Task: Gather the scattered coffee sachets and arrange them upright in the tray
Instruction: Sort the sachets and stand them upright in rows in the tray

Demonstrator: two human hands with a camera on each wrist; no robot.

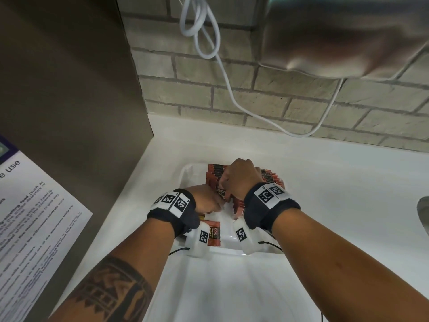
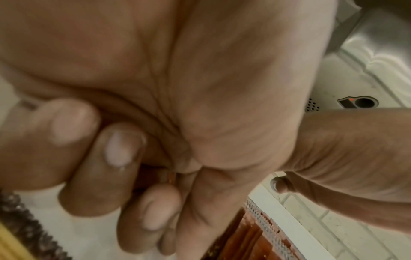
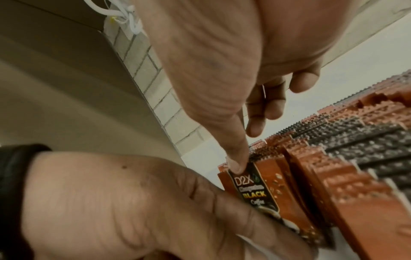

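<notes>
A white tray [image 1: 189, 174] sits on the white counter. Several red-and-black coffee sachets [image 1: 217, 170] stand upright in a packed row along its right side, also visible in the right wrist view [image 3: 355, 158]. My right hand [image 1: 241, 178] hovers over the row. Its thumb tip [image 3: 238, 167] presses the top edge of the front sachet [image 3: 260, 193], and its other fingers are loosely curled above. My left hand [image 1: 204, 201] grips that front sachet low down, fingers curled [image 2: 124, 149]. One more sachet [image 1: 214, 233] lies flat in the tray between my wrists.
A steel panel with a printed notice [image 1: 34, 217] closes off the left. The brick wall [image 1: 255, 94] with a hanging white cable [image 1: 222, 66] is behind. A metal appliance [image 1: 336, 38] overhangs top right. A sink edge [image 1: 423, 212] shows at the right. A yellow item [image 1: 202, 216] peeks out by my left wrist.
</notes>
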